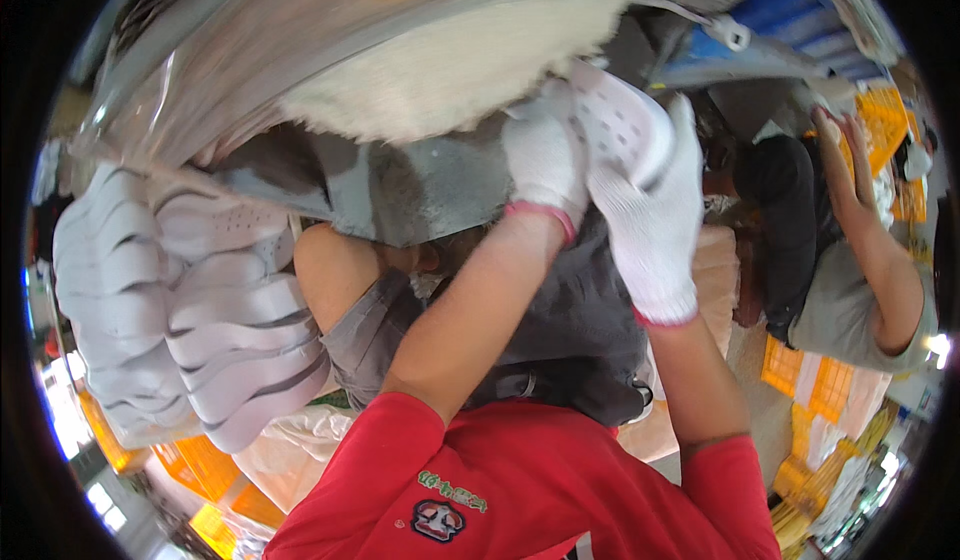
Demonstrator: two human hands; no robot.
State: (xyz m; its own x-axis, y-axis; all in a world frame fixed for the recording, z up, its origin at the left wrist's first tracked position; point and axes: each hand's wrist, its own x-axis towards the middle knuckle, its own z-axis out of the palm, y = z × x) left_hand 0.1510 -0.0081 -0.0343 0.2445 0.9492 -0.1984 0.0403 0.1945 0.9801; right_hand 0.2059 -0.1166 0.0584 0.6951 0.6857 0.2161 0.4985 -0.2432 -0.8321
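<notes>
Head view: both hands wear white knit gloves. The left hand (545, 160) has its fingers curled shut on the near edge of a white perforated insole (622, 120); the right hand (655, 220) has its fingers pressed against the insole's outer side, pinching it too. The insole sits at the fingertips, just under a fleecy cream sheet (450, 70). A stack of white insoles (190, 300) hangs well left of the fingers. How much remains cannot be told. A co-worker's arm (870, 230) crowds the right, so room is tight.
</notes>
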